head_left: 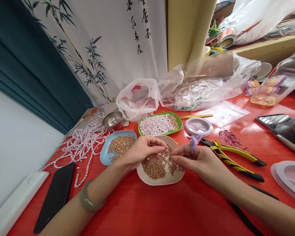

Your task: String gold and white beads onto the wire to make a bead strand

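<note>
Over a beige dish (172,179) of small gold beads, my left hand (140,151) is pinched, fingertips together above the beads. My right hand (196,159) faces it, also pinched, and a fuzzy purple piece (194,142) sticks up from its grip. The two sets of fingertips almost touch. What the left fingers hold is too small to see. A green bangle (88,200) is on my left wrist.
On the red table (162,209): a blue dish (103,154) of gold beads, a green dish (179,122) of white pearls, a steel cup (113,120), pearl strands (85,142), a cord spool (198,126), yellow-black pliers (232,157), a black phone (56,195), plastic bags (204,85), a tablet (284,129).
</note>
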`<move>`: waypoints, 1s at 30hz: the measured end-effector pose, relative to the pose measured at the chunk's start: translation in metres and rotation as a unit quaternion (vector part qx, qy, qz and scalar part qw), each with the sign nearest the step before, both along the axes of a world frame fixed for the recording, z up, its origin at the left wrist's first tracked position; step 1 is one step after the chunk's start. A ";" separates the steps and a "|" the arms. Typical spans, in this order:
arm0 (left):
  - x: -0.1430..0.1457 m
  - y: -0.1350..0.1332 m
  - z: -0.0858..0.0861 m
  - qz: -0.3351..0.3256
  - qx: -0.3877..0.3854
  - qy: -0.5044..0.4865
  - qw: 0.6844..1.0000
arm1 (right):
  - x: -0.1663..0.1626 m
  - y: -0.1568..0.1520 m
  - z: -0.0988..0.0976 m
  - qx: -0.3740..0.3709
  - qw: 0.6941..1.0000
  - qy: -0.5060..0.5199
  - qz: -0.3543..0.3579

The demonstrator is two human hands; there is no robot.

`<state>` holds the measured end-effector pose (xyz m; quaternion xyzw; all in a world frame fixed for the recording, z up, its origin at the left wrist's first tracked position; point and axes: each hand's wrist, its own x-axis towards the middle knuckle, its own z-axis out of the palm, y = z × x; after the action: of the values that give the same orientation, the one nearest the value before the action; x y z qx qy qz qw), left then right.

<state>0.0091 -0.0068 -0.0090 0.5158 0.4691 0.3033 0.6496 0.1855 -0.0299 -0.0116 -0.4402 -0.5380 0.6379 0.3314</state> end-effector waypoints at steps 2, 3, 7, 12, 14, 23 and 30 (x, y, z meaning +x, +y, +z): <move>0.001 0.000 0.000 0.011 -0.013 -0.019 1.000 | -0.001 -0.001 0.001 -0.011 1.000 0.002 0.003; 0.001 0.000 0.000 0.017 -0.019 -0.026 0.999 | -0.001 0.000 0.002 -0.017 1.000 0.003 0.004; 0.003 -0.001 -0.002 0.034 -0.028 -0.032 0.999 | 0.000 0.001 0.002 -0.023 1.000 0.002 0.004; 0.003 -0.001 -0.007 0.033 -0.002 -0.041 0.999 | 0.000 0.001 0.002 -0.024 1.000 -0.001 0.006; 0.004 -0.001 -0.008 0.030 0.011 -0.045 0.998 | -0.001 0.001 0.001 -0.022 1.000 -0.001 0.005; 0.006 -0.002 -0.006 0.029 0.062 -0.039 0.997 | -0.001 0.000 0.000 -0.039 0.999 0.011 -0.014; 0.005 -0.001 -0.008 0.023 0.069 -0.051 0.996 | -0.001 0.001 -0.002 -0.043 0.998 0.031 -0.028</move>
<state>0.0145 -0.0076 -0.0172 0.5325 0.4251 0.3751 0.6285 0.1849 -0.0293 -0.0137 -0.4487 -0.4874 0.6642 0.3463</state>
